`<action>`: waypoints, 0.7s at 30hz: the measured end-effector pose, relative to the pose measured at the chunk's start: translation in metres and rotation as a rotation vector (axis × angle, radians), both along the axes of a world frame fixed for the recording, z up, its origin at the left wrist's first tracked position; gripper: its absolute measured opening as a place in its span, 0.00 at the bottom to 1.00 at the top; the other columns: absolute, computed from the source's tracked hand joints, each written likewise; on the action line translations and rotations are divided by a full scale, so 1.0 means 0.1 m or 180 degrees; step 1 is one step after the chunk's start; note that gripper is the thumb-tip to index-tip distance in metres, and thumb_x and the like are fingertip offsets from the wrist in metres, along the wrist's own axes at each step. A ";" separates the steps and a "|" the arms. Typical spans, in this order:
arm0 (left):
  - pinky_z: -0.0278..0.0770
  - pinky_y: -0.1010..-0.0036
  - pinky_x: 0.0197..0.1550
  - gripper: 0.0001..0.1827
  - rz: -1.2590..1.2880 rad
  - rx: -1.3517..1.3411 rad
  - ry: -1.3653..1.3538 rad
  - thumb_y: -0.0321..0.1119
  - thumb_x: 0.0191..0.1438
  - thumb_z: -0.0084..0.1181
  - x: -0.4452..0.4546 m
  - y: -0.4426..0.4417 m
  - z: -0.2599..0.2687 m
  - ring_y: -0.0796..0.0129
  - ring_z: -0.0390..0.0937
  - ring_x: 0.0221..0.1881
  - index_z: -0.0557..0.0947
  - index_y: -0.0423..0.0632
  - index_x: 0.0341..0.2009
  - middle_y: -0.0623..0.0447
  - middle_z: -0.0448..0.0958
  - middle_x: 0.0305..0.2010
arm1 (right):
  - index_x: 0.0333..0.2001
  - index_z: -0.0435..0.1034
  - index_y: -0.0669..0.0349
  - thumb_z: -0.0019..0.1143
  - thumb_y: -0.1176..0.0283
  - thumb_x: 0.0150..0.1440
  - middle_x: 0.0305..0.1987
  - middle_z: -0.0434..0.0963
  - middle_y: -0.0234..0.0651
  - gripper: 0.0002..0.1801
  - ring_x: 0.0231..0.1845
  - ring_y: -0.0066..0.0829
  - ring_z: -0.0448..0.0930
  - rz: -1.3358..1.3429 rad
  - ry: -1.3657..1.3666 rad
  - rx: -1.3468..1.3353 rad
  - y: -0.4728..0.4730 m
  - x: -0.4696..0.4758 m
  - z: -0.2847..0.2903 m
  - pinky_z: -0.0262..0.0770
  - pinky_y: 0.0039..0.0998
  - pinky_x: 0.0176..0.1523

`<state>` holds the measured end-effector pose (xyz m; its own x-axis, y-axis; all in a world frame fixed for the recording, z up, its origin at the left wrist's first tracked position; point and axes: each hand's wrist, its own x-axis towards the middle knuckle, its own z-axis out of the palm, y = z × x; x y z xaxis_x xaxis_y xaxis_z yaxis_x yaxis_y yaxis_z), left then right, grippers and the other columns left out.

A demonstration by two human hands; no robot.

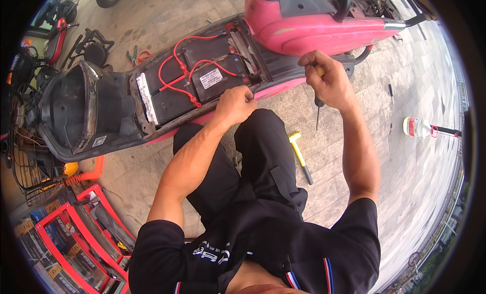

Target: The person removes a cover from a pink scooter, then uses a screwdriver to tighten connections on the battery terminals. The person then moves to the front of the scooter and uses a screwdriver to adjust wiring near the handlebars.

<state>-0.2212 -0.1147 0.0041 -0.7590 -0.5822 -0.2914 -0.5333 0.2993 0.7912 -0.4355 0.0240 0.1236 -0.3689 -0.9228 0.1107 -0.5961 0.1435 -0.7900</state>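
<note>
My right hand [330, 81] grips a screwdriver [318, 108] with a yellow and black handle, its shaft pointing down, beside the pink scooter body [326, 34]. My left hand [236, 104] is over the near edge of the footboard, its fingertips pinched together; whether something small is between them cannot be seen. Beyond it, black batteries [171, 108] lie in the scooter's open floor compartment. Red cables [175, 86] with red-capped ends run across their tops. One battery bears a white printed label [210, 78]. A silvery strip [147, 98] lines the compartment's left end.
A yellow hammer [300, 153] lies on the paving at my right knee. Farther right are a small screwdriver [391, 93] and a plastic bottle [415, 127]. Pliers [133, 56] lie behind the scooter. A red rack [57, 218] with boxes stands at lower left, near an orange coiled hose [89, 175].
</note>
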 end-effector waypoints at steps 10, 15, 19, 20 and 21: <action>0.80 0.64 0.38 0.11 -0.0214 -0.0522 0.0178 0.32 0.49 0.64 0.04 -0.09 0.02 0.54 0.85 0.33 0.85 0.39 0.35 0.42 0.84 0.30 | 0.47 0.78 0.56 0.54 0.71 0.57 0.52 0.78 0.49 0.14 0.47 0.51 0.83 0.0933 0.1650 0.1240 -0.88 0.50 -0.74 0.80 0.47 0.51; 0.81 0.61 0.40 0.11 -0.0228 -0.0570 0.0222 0.32 0.48 0.63 0.05 -0.08 0.02 0.50 0.85 0.35 0.86 0.39 0.36 0.41 0.84 0.31 | 0.51 0.78 0.63 0.57 0.69 0.56 0.58 0.75 0.49 0.19 0.49 0.49 0.85 0.1101 0.2500 0.2407 -1.27 0.62 -0.82 0.82 0.44 0.51; 0.81 0.59 0.43 0.12 -0.0381 -0.0603 0.0080 0.33 0.48 0.62 0.03 -0.07 0.03 0.47 0.84 0.38 0.86 0.39 0.36 0.39 0.84 0.32 | 0.50 0.78 0.66 0.59 0.68 0.55 0.60 0.74 0.47 0.20 0.50 0.45 0.85 0.1111 0.2810 0.2576 -1.36 0.72 -0.84 0.83 0.40 0.52; 0.80 0.54 0.44 0.08 -0.0305 -0.0500 0.0112 0.31 0.48 0.60 0.03 -0.07 0.04 0.41 0.83 0.38 0.86 0.42 0.32 0.37 0.83 0.33 | 0.50 0.78 0.67 0.59 0.68 0.55 0.61 0.74 0.48 0.20 0.50 0.45 0.85 0.1097 0.2786 0.2615 -1.37 0.72 -0.84 0.83 0.40 0.52; 0.80 0.53 0.44 0.08 -0.0267 -0.0477 0.0176 0.31 0.48 0.60 0.04 -0.08 0.04 0.41 0.83 0.38 0.86 0.42 0.32 0.37 0.83 0.33 | 0.50 0.78 0.67 0.60 0.68 0.55 0.62 0.73 0.48 0.20 0.50 0.44 0.85 0.1064 0.2756 0.2636 -1.37 0.73 -0.83 0.83 0.40 0.52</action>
